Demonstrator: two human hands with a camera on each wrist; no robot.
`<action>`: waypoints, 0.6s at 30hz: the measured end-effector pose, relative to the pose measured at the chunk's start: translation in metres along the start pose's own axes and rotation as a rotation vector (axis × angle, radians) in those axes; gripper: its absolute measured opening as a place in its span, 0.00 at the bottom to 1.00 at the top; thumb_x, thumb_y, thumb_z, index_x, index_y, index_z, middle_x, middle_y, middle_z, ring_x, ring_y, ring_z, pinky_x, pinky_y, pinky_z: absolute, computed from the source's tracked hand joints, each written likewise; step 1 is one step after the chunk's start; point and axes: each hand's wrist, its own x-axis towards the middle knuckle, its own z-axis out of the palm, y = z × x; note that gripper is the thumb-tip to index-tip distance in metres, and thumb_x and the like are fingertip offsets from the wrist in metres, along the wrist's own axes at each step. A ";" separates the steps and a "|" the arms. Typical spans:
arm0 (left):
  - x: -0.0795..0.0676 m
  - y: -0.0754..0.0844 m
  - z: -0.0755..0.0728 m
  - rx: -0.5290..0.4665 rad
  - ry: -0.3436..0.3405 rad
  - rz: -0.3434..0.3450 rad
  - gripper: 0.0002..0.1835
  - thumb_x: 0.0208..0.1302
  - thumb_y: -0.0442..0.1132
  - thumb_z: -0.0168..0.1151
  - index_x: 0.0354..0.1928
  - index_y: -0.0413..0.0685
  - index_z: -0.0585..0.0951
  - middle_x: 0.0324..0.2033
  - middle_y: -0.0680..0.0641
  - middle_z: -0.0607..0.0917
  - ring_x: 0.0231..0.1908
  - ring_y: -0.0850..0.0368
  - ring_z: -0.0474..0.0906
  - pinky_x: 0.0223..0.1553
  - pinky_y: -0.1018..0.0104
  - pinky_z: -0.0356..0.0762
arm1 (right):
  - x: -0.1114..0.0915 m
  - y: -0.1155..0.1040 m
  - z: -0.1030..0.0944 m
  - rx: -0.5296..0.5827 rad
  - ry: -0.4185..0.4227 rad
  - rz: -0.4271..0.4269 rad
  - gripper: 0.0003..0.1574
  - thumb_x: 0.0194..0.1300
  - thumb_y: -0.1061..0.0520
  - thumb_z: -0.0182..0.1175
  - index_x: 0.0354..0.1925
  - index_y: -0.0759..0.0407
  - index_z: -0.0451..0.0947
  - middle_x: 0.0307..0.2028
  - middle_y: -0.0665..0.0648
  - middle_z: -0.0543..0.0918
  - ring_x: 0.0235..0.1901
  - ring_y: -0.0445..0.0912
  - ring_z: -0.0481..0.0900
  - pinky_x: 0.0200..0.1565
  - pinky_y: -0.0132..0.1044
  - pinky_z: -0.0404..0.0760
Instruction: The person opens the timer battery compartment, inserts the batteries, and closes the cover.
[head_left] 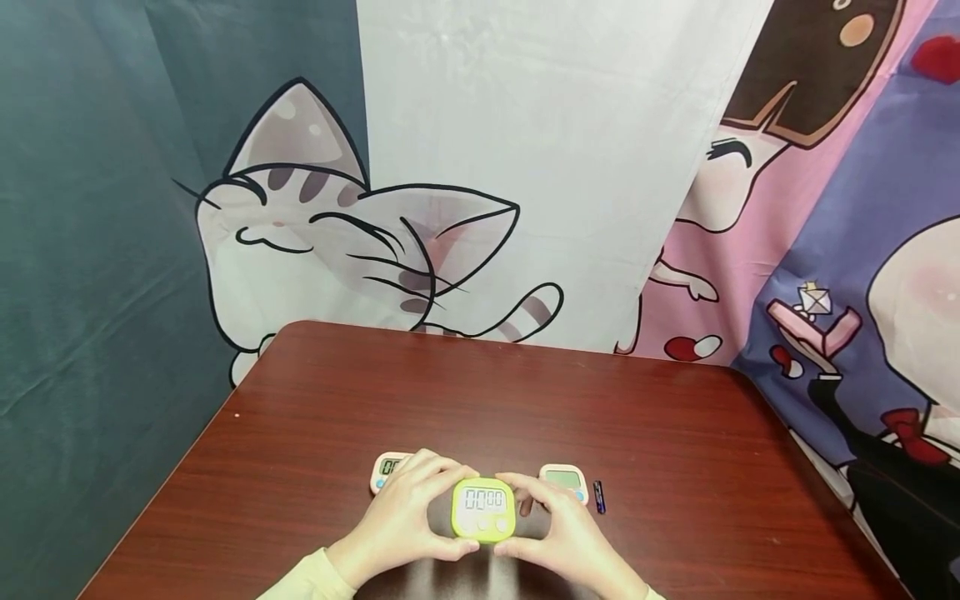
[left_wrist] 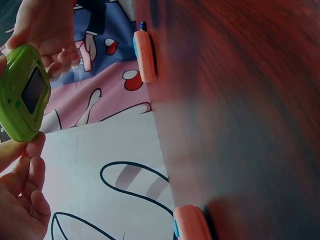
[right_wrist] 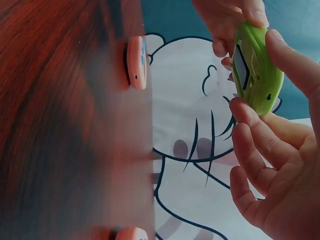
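Between both hands, a lime-green digital timer (head_left: 483,534) is held upright above the table, its display reading 00:00. My left hand (head_left: 405,515) pinches its left side, thumb below and fingers above. On the opposite side, my right hand (head_left: 564,528) pinches it the same way. The left wrist view shows the timer's back (left_wrist: 15,107) with a dark rectangular area. A pale pink timer (head_left: 379,472) with lit digits lies behind my left hand, partly covered by it. Another pink timer (head_left: 564,477), its screen blank, lies behind my right hand.
A small dark blue battery (head_left: 599,497) lies just right of the blank-screened timer. Everything rests on a reddish-brown wooden table (head_left: 450,392). Printed cloth curtains (head_left: 555,125) with cartoon figures hang behind the table and along its sides.
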 end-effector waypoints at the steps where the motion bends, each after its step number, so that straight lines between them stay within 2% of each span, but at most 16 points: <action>1: 0.001 0.000 0.000 -0.002 -0.003 0.006 0.35 0.33 0.60 0.76 0.49 0.60 0.80 0.40 0.66 0.78 0.42 0.68 0.70 0.46 0.64 0.68 | 0.000 0.000 0.000 -0.016 0.007 0.001 0.41 0.44 0.47 0.76 0.57 0.51 0.74 0.33 0.38 0.78 0.33 0.36 0.73 0.36 0.30 0.73; 5: 0.005 -0.001 0.002 -0.009 -0.021 0.012 0.34 0.36 0.61 0.75 0.49 0.60 0.80 0.41 0.65 0.78 0.42 0.68 0.70 0.43 0.62 0.70 | 0.001 0.003 -0.004 -0.093 0.022 -0.014 0.40 0.41 0.47 0.77 0.55 0.49 0.76 0.31 0.37 0.78 0.31 0.34 0.71 0.34 0.29 0.70; 11: 0.010 -0.003 0.009 0.013 -0.043 -0.008 0.33 0.37 0.61 0.75 0.49 0.58 0.80 0.41 0.63 0.80 0.41 0.67 0.70 0.43 0.63 0.70 | 0.008 0.010 -0.011 -0.250 0.003 -0.011 0.40 0.36 0.44 0.78 0.52 0.41 0.77 0.26 0.30 0.76 0.25 0.29 0.64 0.41 0.39 0.61; 14: 0.011 -0.004 0.012 0.045 -0.064 -0.018 0.34 0.38 0.62 0.74 0.49 0.57 0.80 0.41 0.63 0.80 0.41 0.66 0.70 0.43 0.63 0.69 | 0.010 0.014 -0.011 -0.289 -0.024 0.009 0.40 0.37 0.44 0.78 0.52 0.42 0.77 0.28 0.29 0.76 0.22 0.28 0.63 0.41 0.41 0.62; 18: 0.012 -0.007 0.013 0.094 -0.141 -0.047 0.34 0.39 0.63 0.73 0.50 0.56 0.81 0.40 0.62 0.81 0.41 0.65 0.71 0.43 0.62 0.69 | 0.011 0.018 -0.007 -0.345 -0.063 0.045 0.38 0.38 0.41 0.77 0.51 0.42 0.78 0.28 0.29 0.77 0.22 0.28 0.60 0.40 0.41 0.62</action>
